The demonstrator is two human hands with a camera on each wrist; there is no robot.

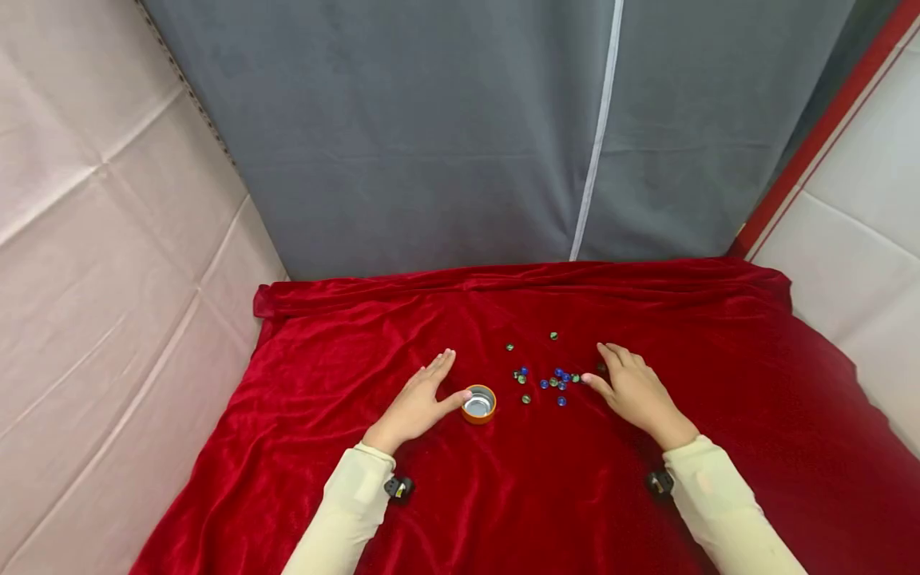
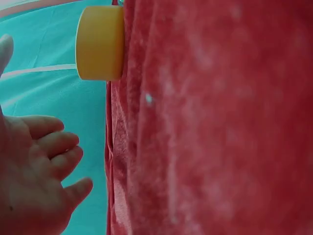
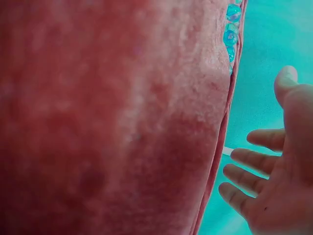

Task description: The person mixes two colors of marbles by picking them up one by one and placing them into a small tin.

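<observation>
My left hand (image 1: 417,406) hovers over the cloth with straight, spread fingers and holds nothing. Its thumb overlaps the left rim of a small round container (image 1: 479,420), orange outside and silvery inside. The left wrist view shows a gap between that thumb and the container's yellow-orange wall (image 2: 100,44). My right hand (image 1: 636,391), fingers extended and palm bare in the right wrist view, is just right of several glass marbles. Some are blue, like the nearest blue marble (image 1: 562,402); others are greenish, like the far green marble (image 1: 553,336). Whether the right thumb touches a marble I cannot tell.
A wrinkled red velvet cloth (image 1: 517,495) covers the table. Behind it hangs a grey curtain (image 1: 431,144) with a white strip. Pale panels (image 1: 108,279) stand at the left and right. Each wrist carries a small black camera (image 1: 398,487).
</observation>
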